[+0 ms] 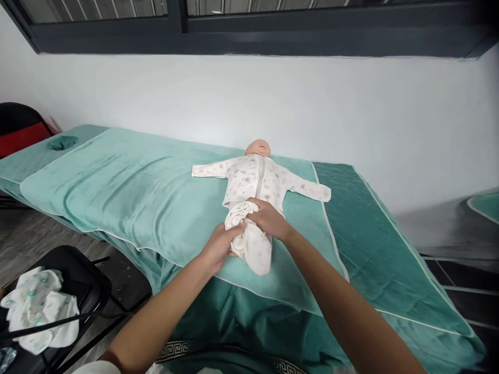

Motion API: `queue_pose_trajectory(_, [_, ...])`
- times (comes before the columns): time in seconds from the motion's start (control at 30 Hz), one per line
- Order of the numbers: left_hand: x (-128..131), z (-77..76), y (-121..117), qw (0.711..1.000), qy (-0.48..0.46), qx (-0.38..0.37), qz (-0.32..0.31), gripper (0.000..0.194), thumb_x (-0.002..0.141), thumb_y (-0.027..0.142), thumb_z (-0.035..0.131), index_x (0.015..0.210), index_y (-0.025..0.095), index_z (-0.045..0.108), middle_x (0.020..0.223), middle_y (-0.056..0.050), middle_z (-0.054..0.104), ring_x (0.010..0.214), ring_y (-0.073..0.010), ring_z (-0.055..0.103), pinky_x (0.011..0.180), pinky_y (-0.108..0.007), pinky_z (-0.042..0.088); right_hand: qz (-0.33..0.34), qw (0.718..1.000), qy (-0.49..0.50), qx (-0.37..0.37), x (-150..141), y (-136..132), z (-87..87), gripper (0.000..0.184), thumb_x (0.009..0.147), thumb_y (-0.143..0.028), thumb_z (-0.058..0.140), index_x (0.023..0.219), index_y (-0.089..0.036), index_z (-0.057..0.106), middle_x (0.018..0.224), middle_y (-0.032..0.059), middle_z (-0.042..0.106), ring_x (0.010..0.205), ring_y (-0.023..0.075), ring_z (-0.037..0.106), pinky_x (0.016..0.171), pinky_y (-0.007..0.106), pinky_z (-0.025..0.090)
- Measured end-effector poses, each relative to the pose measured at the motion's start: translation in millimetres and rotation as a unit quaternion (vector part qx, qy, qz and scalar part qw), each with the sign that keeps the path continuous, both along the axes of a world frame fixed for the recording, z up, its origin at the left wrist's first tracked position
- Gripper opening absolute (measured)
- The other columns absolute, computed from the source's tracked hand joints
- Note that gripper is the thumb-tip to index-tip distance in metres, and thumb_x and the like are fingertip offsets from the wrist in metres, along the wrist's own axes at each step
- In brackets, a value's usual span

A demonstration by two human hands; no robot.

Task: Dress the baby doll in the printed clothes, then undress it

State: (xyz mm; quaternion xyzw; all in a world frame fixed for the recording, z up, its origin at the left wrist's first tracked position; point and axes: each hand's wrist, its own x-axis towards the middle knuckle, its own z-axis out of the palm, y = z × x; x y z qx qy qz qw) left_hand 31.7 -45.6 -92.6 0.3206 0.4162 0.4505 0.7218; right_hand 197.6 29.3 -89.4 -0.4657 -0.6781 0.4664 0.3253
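Observation:
On the green bed lies a baby doll (258,148) on its back, head toward the wall. It wears a white printed baby shirt (245,179), its sleeves spread to both sides. Bunched white baby pants (257,252) are around the doll's lower legs, with one footed end hanging toward me. My left hand (220,246) grips the bunched cloth from the left, thumb on top. From the right, my right hand (268,218) pinches the upper edge of the same cloth near the shirt's hem. Most of the doll's legs are hidden by cloth and hands.
A light green towel (156,192) covers the massage bed (374,234), which has a face hole (62,143) at the left end. White printed baby clothes (39,306) lie on a black chair (83,265) at lower left. A wall and window frame (249,36) stand behind.

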Motion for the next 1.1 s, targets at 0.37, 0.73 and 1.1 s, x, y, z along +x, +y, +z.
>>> queue_pose_trajectory(0.37, [22,-11.2,-73,0.989,-0.030,-0.041,0.142,0.033,0.076,0.045,0.076,0.093,0.018,0.067,0.080,-0.002,0.060,0.064,-0.0104,0.047,0.053,-0.022,0.034,0.078,0.964,-0.247,0.064,-5,-10,14.5,0.014,0.072,-0.016,0.057,0.080,-0.021,0.068,0.086,0.0018,0.072,0.080,0.0191,0.062,0.070,0.027,0.040])
queue_pose_trajectory(0.73, [10,-58.3,-80,0.971,-0.005,-0.038,0.237,0.041,0.073,0.050,0.078,0.092,0.016,0.065,0.084,-0.002,0.062,0.066,-0.0108,0.051,0.053,-0.023,0.044,0.155,0.848,-0.475,0.178,-9,-21,6.4,0.013,0.079,-0.020,0.055,0.081,-0.021,0.068,0.081,0.0066,0.072,0.076,0.0213,0.062,0.058,0.030,0.022])
queue_pose_trajectory(1.1, [-14,-57.0,-38,0.995,-0.028,0.019,0.090,0.046,0.078,0.051,0.074,0.106,0.016,0.065,0.084,-0.003,0.066,0.068,-0.0133,0.056,0.064,-0.027,0.044,0.132,0.941,-0.293,0.105,1,-19,5.4,0.011,0.083,-0.023,0.054,0.081,-0.022,0.064,0.085,0.0028,0.071,0.078,0.0199,0.061,0.066,0.027,0.037])
